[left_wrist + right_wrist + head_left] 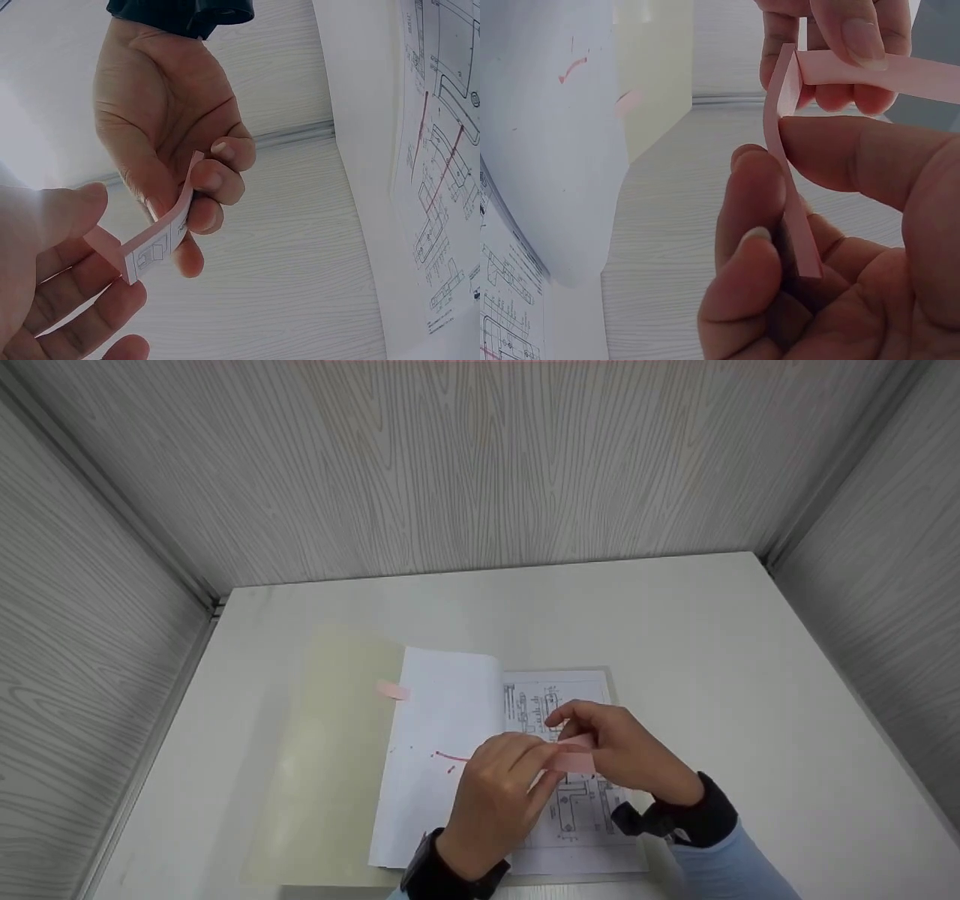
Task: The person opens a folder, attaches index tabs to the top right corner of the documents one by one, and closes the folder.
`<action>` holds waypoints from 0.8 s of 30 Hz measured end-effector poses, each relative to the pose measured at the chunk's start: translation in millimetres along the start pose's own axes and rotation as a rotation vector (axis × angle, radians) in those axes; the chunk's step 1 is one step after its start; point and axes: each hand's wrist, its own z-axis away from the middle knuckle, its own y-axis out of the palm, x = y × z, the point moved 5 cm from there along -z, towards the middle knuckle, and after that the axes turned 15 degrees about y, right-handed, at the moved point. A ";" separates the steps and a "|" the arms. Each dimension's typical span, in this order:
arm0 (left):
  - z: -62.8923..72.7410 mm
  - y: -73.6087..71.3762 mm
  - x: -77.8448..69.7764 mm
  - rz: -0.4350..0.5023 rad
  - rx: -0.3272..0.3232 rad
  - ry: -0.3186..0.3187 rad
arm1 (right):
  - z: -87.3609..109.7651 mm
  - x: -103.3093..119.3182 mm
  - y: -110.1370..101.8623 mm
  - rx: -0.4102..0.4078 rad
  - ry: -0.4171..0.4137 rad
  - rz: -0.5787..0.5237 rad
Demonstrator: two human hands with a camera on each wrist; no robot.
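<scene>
Grey wood-grain panels [450, 472] enclosed the far, left and right sides of a white table [735, 675]. Toward its near side, held up between the two hands, was a small pink pad [150, 253] with a printed back, and from its one end a pink paper strip [915, 75] stood away at a sharp angle. The person's right hand [626, 746] gripped the pad between thumb and curled fingers, while the left hand [499, 787] pinched the strip, its thumb pressed on the paper. Peeling the strip away, as this appeared to be, probably called for a firm right hold close to the bend and a slow, even pull from the left, so that the thin paper did not crease or tear and no second sheet came along; fingertips were best kept off any adhesive, which the views did not make out. Below the hands lay an opened booklet [442, 825]: printed drawings covered its right page [577, 855], and red marks [450, 756] showed on its left page [450, 690]. From that page's left edge a pink tab [392, 690] jutted over the pale yellow cover [322, 780]. Farther right, a pale blue sleeve [727, 862] met a black wristband [709, 814].
</scene>
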 end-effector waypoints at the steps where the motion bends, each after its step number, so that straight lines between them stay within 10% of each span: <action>1: 0.0 -0.4 -0.3 0.001 -0.003 0.004 | -2.0 -4.4 0.3 -0.006 0.001 0.005; 11: -1.0 -1.5 -1.8 0.001 0.011 0.013 | -20.5 -55.0 -37.1 -0.202 0.058 0.137; 24: -0.6 0.3 -2.9 0.014 0.000 0.023 | 15.7 -167.1 -164.7 -0.524 0.518 0.189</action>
